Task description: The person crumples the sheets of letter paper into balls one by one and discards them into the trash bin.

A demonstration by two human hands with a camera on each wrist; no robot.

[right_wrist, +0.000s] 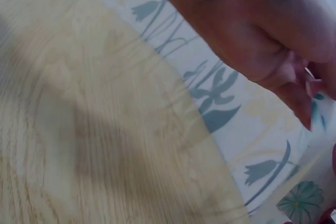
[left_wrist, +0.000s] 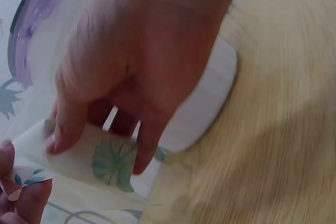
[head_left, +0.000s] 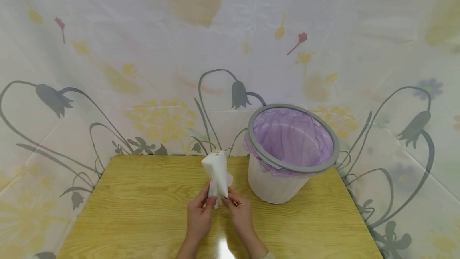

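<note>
Hands [head_left: 219,211] meet at mid-surface [head_left: 143,211]: we pinch the white packet [head_left: 217,173] upright with left hand [head_left: 199,217] and right hand [head_left: 240,214], left of the lined bin [head_left: 291,151], likely for unfolding.

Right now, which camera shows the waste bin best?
The head view: the whole bin, its grey rim and purple liner show on the table. The left wrist view catches only a blurred part behind the hand; the right wrist view shows none.

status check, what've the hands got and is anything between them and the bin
Left hand and right hand both pinch the white folded paper napkin above the wooden table. White bin with purple liner stands just right. Nothing between.
</note>
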